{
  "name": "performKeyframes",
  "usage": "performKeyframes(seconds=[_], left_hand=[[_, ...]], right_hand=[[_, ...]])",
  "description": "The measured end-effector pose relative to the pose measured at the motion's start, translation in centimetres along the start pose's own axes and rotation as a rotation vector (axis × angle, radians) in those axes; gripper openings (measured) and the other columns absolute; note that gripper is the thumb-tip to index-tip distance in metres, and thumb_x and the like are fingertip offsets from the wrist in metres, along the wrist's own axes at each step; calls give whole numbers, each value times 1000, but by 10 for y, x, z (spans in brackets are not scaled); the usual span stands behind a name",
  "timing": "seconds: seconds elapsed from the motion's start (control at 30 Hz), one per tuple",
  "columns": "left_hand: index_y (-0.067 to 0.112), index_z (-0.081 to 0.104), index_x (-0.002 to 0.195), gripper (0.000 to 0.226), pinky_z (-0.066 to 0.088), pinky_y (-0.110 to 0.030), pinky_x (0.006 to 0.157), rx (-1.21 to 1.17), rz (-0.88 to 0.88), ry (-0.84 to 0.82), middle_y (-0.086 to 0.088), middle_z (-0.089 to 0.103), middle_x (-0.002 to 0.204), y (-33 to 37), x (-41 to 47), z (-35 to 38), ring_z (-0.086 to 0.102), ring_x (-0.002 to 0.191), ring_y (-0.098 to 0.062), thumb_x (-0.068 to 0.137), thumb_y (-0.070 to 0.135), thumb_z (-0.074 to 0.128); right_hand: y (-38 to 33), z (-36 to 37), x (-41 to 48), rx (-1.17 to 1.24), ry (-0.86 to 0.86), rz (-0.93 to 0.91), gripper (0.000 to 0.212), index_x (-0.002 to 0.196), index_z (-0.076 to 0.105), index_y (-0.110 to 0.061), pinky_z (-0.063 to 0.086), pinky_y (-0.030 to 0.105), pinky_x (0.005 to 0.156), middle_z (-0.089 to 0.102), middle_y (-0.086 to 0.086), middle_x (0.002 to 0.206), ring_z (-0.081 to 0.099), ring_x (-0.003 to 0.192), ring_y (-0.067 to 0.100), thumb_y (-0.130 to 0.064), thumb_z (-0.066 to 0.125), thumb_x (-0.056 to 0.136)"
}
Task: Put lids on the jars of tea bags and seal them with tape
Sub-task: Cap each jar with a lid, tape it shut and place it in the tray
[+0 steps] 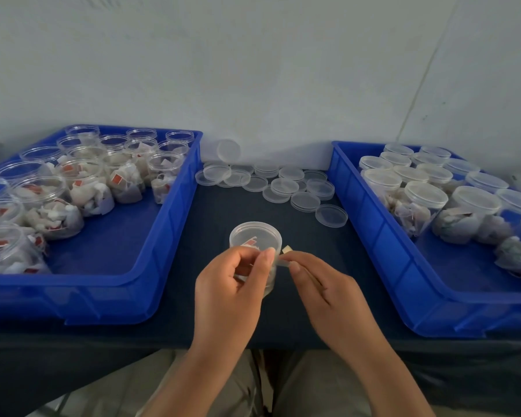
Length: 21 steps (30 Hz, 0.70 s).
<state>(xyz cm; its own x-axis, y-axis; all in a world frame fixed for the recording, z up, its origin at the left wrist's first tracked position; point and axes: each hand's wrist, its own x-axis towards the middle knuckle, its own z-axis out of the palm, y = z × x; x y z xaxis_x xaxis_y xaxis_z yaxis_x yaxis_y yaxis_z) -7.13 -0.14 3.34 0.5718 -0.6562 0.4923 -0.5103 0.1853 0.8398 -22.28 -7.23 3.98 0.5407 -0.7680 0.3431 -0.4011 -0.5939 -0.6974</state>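
A clear plastic jar (254,236) with a lid on top and tea bags inside stands at the middle of the dark table. My left hand (232,284) grips its near side, thumb on the rim. My right hand (322,284) pinches a short strip of tape (285,254) against the jar's right side, one end sticking up. Several loose clear lids (283,185) lie in a heap behind the jar.
A blue tray (118,275) on the left holds several open jars of tea bags (82,182). A blue tray (382,236) on the right holds several lidded jars (424,197). A white wall rises right behind the table. My knees show under the front edge.
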Motion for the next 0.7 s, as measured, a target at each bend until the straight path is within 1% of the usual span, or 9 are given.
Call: performKeyframes(seconds=[0.1, 0.2, 0.23, 0.3, 0.37, 0.53, 0.57, 0.63, 0.7], left_hand=[[38, 68, 90, 26, 55, -17, 67, -67, -82, 55, 20, 72, 85, -8, -7, 0, 71, 79, -5, 88, 62, 59], [42, 64, 102, 27, 60, -27, 73, -88, -121, 160, 18, 69, 98, -25, -12, -1, 69, 90, -7, 92, 66, 62], [44, 61, 112, 34, 58, -25, 81, -63, -116, 151, 23, 65, 109, -32, -12, -1, 66, 101, -4, 88, 67, 68], [48, 43, 138, 77, 46, -9, 95, -29, -118, -1, 39, 48, 132, -43, -9, 2, 50, 127, 10, 74, 70, 79], [56, 24, 149, 101, 36, 2, 96, -72, -143, -173, 48, 36, 140, -48, -3, 6, 37, 135, 20, 69, 67, 85], [71, 34, 133, 69, 43, 1, 88, -128, -185, -110, 49, 49, 130, -62, 25, 7, 49, 126, 19, 82, 60, 79], [68, 36, 135, 67, 44, 0, 89, -125, -179, -134, 48, 49, 130, -63, 30, 9, 49, 125, 19, 82, 63, 77], [53, 38, 146, 79, 44, -9, 97, -136, -165, -205, 43, 47, 133, -63, 38, 15, 47, 129, 16, 78, 65, 76], [43, 34, 153, 86, 43, -19, 107, -161, -188, -229, 39, 45, 135, -64, 44, 22, 46, 131, 13, 81, 54, 80]], right_hand=[[5, -7, 3, -66, -35, -28, 43, 125, 69, -40, 50, 13, 74, 68, -31, 96, 67, 91, -3, -58, 38, 103], [10, -14, 6, -112, -95, -32, 41, 121, 65, -46, 47, 9, 79, 61, -41, 100, 64, 96, -7, -60, 32, 101], [11, -14, 8, -120, -109, -28, 40, 120, 62, -49, 48, 10, 80, 61, -39, 101, 64, 95, -7, -62, 30, 100], [14, -13, 13, -137, -130, -29, 40, 119, 62, -48, 51, 18, 79, 66, -25, 98, 65, 93, -3, -63, 30, 101], [18, -9, 17, -158, -144, -25, 35, 117, 63, -46, 52, 22, 77, 68, -20, 95, 65, 91, -1, -60, 34, 104], [26, -5, 29, -166, -134, 33, 26, 116, 63, -50, 56, 22, 78, 69, -23, 100, 64, 94, -5, -56, 42, 102], [26, -4, 31, -155, -136, 46, 22, 115, 63, -50, 56, 24, 79, 69, -22, 101, 64, 94, -3, -55, 44, 103], [25, -3, 35, -142, -142, 68, 19, 115, 64, -48, 57, 27, 81, 69, -21, 103, 65, 94, -3, -52, 48, 106], [24, -2, 38, -135, -139, 87, 20, 116, 65, -47, 57, 27, 82, 69, -24, 102, 63, 95, -6, -52, 49, 106]])
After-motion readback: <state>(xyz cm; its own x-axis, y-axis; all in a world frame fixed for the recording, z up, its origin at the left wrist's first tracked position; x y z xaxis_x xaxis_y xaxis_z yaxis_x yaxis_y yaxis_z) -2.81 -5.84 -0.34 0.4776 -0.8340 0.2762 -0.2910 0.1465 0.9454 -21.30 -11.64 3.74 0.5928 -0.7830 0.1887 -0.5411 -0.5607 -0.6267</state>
